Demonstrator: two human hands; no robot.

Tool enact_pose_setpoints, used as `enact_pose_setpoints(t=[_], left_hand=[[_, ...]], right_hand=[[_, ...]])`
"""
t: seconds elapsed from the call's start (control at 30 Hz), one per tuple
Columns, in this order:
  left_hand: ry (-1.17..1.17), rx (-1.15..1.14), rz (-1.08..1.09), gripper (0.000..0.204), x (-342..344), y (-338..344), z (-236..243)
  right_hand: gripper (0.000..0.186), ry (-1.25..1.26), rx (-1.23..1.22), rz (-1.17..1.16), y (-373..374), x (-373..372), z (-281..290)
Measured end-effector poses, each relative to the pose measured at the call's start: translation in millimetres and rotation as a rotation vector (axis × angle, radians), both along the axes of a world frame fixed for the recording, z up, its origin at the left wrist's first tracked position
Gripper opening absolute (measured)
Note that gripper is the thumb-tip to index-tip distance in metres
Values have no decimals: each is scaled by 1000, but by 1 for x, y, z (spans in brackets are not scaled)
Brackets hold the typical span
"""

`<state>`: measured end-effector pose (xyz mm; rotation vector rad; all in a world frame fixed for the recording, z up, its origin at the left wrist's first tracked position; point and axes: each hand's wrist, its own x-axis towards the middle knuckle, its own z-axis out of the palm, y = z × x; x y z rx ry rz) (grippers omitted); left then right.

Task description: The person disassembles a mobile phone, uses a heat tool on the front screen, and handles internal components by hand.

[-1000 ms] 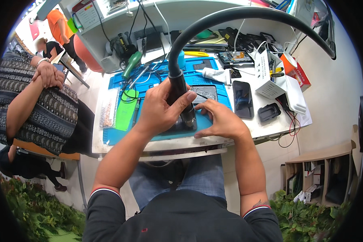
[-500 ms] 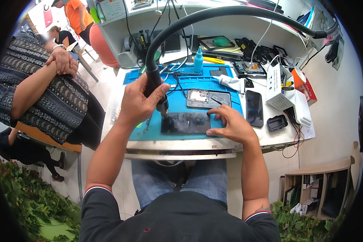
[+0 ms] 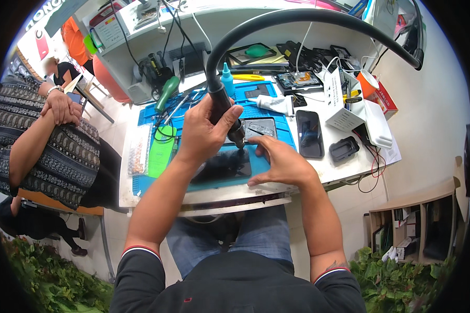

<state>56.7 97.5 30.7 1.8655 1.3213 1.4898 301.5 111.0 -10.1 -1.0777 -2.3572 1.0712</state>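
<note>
My left hand (image 3: 206, 130) is wrapped round the black handle of a hot air gun (image 3: 222, 104), whose thick hose arches up and to the right. Its metal nozzle points down over the upper right part of a dark, glossy phone screen or panel (image 3: 222, 168) lying on the blue mat (image 3: 180, 180). Beside the panel's right end is my right hand (image 3: 284, 163), thumb and forefinger spread apart, the forefinger close to the nozzle. Whether the fingertips touch the panel cannot be made out. Just behind lies an opened phone housing (image 3: 266, 125), partly hidden by my hands.
To the right are a dark phone (image 3: 309, 134), a black tray (image 3: 343, 149) and a white box (image 3: 344, 104) of tools. A blue bottle (image 3: 227, 82) and white tube (image 3: 274, 104) stand behind. Left are a green card (image 3: 162, 151) and a person with clasped hands (image 3: 62, 107).
The nozzle has gone from the panel's upper left corner to its upper right part. My right thumb and forefinger have spread wider. The whole view has shifted, uncovering the green card.
</note>
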Motion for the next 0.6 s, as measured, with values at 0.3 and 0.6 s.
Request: enact_pose_setpoints(t=[0.3,0.6], left_hand=[[-2,-48,-93,33,15,-17,4],[33,-120,-81,31,-14,-55,9]], right_hand=[[103,32,51,47,3,4,-9],[80,-23,30,33,3,0,-6]])
